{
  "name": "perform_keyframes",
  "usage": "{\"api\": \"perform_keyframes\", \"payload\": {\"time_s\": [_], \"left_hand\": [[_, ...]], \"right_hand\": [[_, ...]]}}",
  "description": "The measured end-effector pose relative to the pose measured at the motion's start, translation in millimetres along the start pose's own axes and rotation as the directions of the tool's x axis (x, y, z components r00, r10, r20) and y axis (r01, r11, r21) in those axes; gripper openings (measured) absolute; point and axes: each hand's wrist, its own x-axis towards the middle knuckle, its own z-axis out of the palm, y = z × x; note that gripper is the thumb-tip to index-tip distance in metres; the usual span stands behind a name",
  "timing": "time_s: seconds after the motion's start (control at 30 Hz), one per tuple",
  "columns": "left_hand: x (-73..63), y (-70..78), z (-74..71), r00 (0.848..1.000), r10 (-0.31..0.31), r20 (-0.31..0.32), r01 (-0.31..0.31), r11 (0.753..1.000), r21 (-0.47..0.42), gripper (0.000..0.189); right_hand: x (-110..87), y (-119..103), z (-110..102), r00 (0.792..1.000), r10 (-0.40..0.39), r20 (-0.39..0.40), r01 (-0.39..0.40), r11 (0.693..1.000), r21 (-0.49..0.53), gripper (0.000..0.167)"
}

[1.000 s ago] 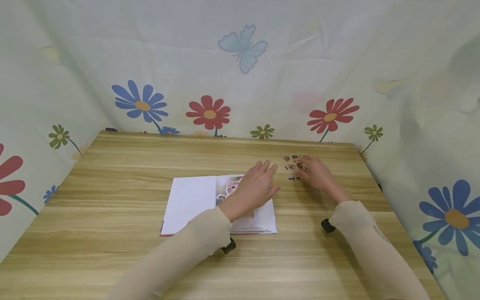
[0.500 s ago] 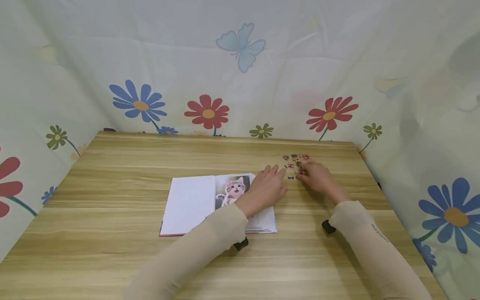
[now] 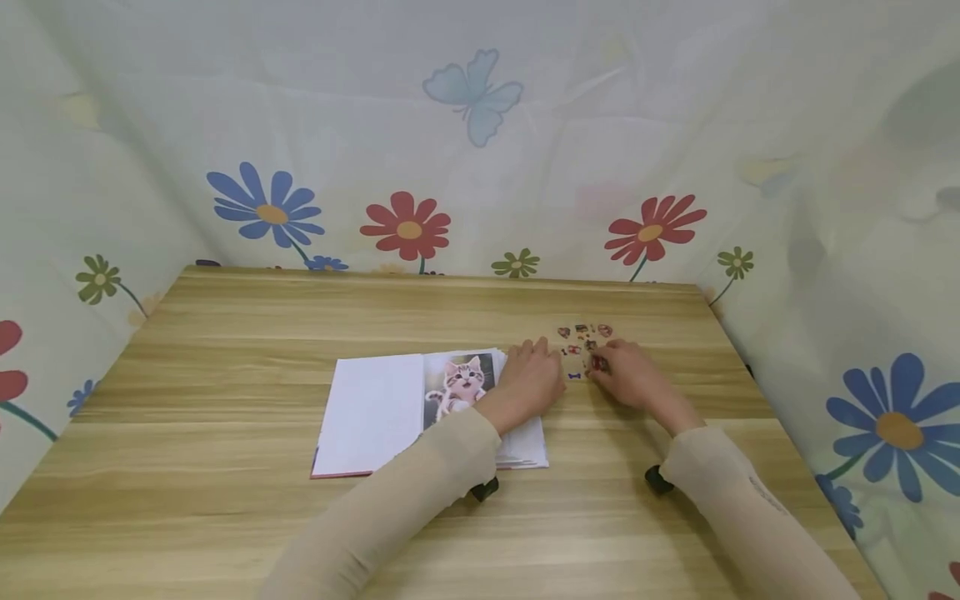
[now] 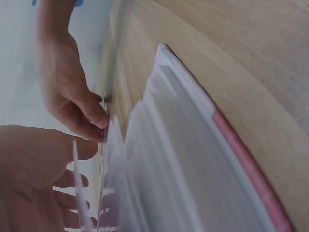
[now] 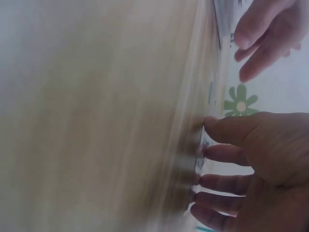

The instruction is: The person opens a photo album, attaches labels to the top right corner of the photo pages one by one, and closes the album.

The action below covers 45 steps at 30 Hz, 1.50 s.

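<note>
In the head view a photo album (image 3: pixel 375 417) lies spread on the wooden table, with a kitten picture (image 3: pixel 465 383) on its right page. My left hand (image 3: pixel 531 379) hovers across that page's right side, fingers loosely bent, holding nothing visible. A thin clear page edge (image 4: pixel 79 186) stands up before its palm in the left wrist view. Several small colourful stickers (image 3: pixel 573 350) lie right of the album, among them a blue bone-shaped one (image 3: pixel 574 376). My right hand (image 3: pixel 633 375) touches this group; thumb and fingertips rest at the stickers, spaced apart in the right wrist view. Its palm hides part of the group.
The wooden table (image 3: pixel 225 350) runs back to a flower-printed curtain (image 3: pixel 570 125), which also encloses both sides. Black wrist straps (image 3: pixel 658 480) show under the sleeves.
My left hand has shifted right across the album, uncovering the kitten picture, and its fingers have bent more. My right hand has slid slightly nearer at the stickers.
</note>
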Motion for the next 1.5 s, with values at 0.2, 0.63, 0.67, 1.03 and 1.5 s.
{"api": "perform_keyframes", "payload": {"time_s": [0.2,0.63,0.67,1.03,1.5], "left_hand": [[0.2,-1.7,0.4,0.999,-0.016,0.030,0.017,0.999,-0.029,0.050],[-7.8,3.5,12.9,0.997,0.027,0.066,-0.032,0.997,0.071,0.066],[-8.4,3.7,13.6,0.997,0.032,0.074,-0.038,0.996,0.081,0.068],[-15.0,8.3,14.3,0.987,0.059,0.151,-0.070,0.995,0.070,0.077],[-23.9,9.9,7.6,0.986,0.088,0.139,-0.101,0.991,0.091,0.075]], "right_hand": [[-15.8,-10.9,-1.0,1.000,-0.007,0.027,0.007,1.000,-0.020,0.044],[-53.5,-29.3,1.3,0.999,-0.017,0.046,0.017,1.000,-0.017,0.055],[-55.6,-30.3,1.4,0.999,-0.018,0.044,0.019,1.000,-0.021,0.054],[-71.6,-35.0,2.2,0.999,-0.020,0.035,0.021,0.999,-0.029,0.053],[-51.8,-35.8,-0.1,0.984,-0.150,-0.098,0.151,0.989,0.000,0.039]]}}
